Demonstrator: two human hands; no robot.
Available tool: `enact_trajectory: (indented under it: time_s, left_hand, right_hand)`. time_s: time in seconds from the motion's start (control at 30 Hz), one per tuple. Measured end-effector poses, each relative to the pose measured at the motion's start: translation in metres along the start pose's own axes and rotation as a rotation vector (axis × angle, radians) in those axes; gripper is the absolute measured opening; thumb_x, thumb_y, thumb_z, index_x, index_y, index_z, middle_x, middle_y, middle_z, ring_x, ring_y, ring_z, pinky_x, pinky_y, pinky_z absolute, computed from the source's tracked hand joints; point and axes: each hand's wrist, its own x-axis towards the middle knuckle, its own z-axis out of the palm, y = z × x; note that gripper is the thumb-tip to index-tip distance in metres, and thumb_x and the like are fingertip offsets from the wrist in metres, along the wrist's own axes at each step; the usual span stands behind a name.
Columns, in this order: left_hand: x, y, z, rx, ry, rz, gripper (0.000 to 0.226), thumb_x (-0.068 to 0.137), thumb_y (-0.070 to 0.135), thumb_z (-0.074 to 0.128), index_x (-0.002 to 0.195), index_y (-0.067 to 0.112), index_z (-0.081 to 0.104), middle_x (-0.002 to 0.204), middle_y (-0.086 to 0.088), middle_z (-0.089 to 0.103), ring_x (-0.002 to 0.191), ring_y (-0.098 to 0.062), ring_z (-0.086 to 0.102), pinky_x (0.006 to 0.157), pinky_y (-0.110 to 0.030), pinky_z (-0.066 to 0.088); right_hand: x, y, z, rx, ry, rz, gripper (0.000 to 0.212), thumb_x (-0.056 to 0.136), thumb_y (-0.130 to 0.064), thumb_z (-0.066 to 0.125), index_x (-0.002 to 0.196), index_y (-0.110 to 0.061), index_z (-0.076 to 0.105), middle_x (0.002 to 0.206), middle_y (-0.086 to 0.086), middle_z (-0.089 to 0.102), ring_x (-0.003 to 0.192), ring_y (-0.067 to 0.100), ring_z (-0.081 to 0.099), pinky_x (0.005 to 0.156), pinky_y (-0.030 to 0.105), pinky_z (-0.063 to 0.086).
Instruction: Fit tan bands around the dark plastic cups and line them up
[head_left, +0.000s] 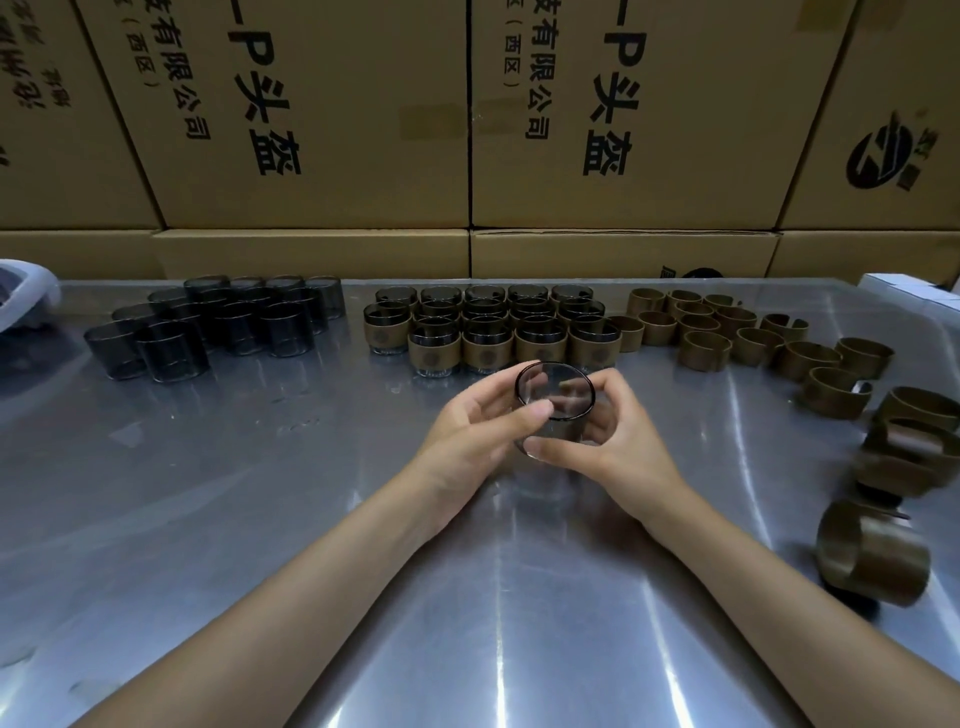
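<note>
A dark see-through cup (555, 391) is held above the middle of the metal table (260, 519), its mouth tilted toward me. My left hand (478, 431) grips its left side and my right hand (618, 441) grips its right side and base. No band shows on this cup. Behind it stand several banded cups (488, 332) in neat rows. Bare dark cups (218, 322) cluster at the back left. Loose tan bands (727, 332) lie scattered from the back right down the right edge.
Stacked cardboard boxes (467, 130) wall off the back of the table. A white object (26, 296) sits at the far left edge, and a white box corner (909, 291) at the far right. One large tan band (872, 556) lies near my right forearm.
</note>
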Motion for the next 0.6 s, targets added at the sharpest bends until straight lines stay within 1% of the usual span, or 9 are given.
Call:
enact_trajectory:
  time_s: [0.03,0.1,0.17,0.27,0.3,0.37,0.47,0.53,0.6]
  left_hand:
    - [0.000,-0.002,0.001,0.067,0.020,0.027,0.052,0.075,0.011,0.072,0.125,0.012,0.058,0.124,-0.003,0.067,0.117,-0.017,0.062,0.097,-0.029,0.050]
    - [0.000,-0.007,0.005,0.181,0.076,0.085,0.048,0.077,0.003,0.076,0.119,0.014,0.056,0.115,-0.002,0.068,0.105,-0.009,0.066,0.087,-0.022,0.053]
    - [0.001,-0.011,0.009,0.279,0.148,0.153,0.054,0.070,0.002,0.083,0.110,0.017,0.051,0.106,0.001,0.066,0.090,0.003,0.067,0.075,-0.014,0.051]
    - [0.001,-0.014,0.013,0.357,0.225,0.202,0.053,0.065,0.012,0.086,0.102,0.014,0.048,0.092,0.004,0.063,0.077,0.008,0.064,0.065,-0.012,0.049]
    - [0.001,-0.014,0.013,0.351,0.245,0.196,0.053,0.065,0.017,0.087,0.100,0.013,0.048,0.087,0.006,0.064,0.074,0.006,0.065,0.062,-0.013,0.050]
    - [0.000,-0.013,0.012,0.318,0.309,0.172,0.044,0.070,0.023,0.086,0.093,0.013,0.050,0.076,0.009,0.064,0.069,0.001,0.065,0.058,-0.016,0.050]
    - [0.001,-0.011,0.013,0.261,0.426,0.096,0.027,0.085,0.031,0.072,0.080,0.017,0.050,0.073,0.001,0.060,0.071,-0.011,0.062,0.064,-0.025,0.050]
    - [0.003,-0.009,0.013,0.158,0.432,0.029,0.025,0.089,0.033,0.065,0.076,0.018,0.050,0.075,-0.004,0.059,0.077,-0.019,0.060,0.071,-0.036,0.050]
    - [0.004,-0.006,0.013,0.019,0.403,-0.038,0.020,0.091,0.034,0.061,0.085,0.015,0.057,0.084,-0.010,0.064,0.084,-0.026,0.065,0.076,-0.040,0.053]
  right_hand:
    - [0.000,0.000,0.000,-0.018,0.001,-0.006,0.050,0.063,-0.003,0.087,0.093,-0.016,0.050,0.091,-0.002,0.071,0.086,0.012,0.068,0.069,0.021,0.052]
    - [-0.002,-0.002,0.003,-0.079,-0.004,-0.022,0.050,0.065,-0.002,0.087,0.093,-0.016,0.048,0.094,0.003,0.069,0.087,0.019,0.068,0.073,0.032,0.056]
    - [-0.005,-0.005,0.006,-0.169,-0.020,-0.039,0.051,0.064,-0.009,0.087,0.094,-0.021,0.047,0.096,-0.003,0.068,0.087,0.019,0.069,0.076,0.042,0.057]
    - [-0.011,-0.012,0.010,-0.317,-0.050,-0.098,0.050,0.061,-0.028,0.084,0.096,-0.026,0.048,0.095,-0.018,0.066,0.084,0.005,0.066,0.070,0.032,0.054]
    - [-0.012,-0.013,0.011,-0.365,-0.052,-0.121,0.050,0.061,-0.032,0.082,0.097,-0.026,0.048,0.094,-0.018,0.065,0.084,0.004,0.064,0.069,0.031,0.053]
    - [-0.013,-0.015,0.013,-0.465,-0.060,-0.161,0.052,0.062,-0.035,0.082,0.100,-0.023,0.049,0.093,-0.012,0.064,0.085,0.007,0.062,0.070,0.035,0.051]
    - [-0.015,-0.014,0.016,-0.565,-0.079,-0.224,0.052,0.067,-0.030,0.082,0.109,-0.023,0.053,0.102,-0.006,0.058,0.093,0.012,0.058,0.075,0.042,0.051]
    - [-0.016,-0.016,0.016,-0.545,-0.073,-0.235,0.056,0.067,-0.030,0.082,0.115,-0.028,0.054,0.107,-0.009,0.056,0.099,0.006,0.055,0.080,0.037,0.051]
    - [-0.016,-0.017,0.015,-0.491,-0.047,-0.229,0.062,0.064,-0.029,0.085,0.118,-0.031,0.054,0.110,-0.011,0.056,0.105,0.003,0.054,0.085,0.031,0.050]
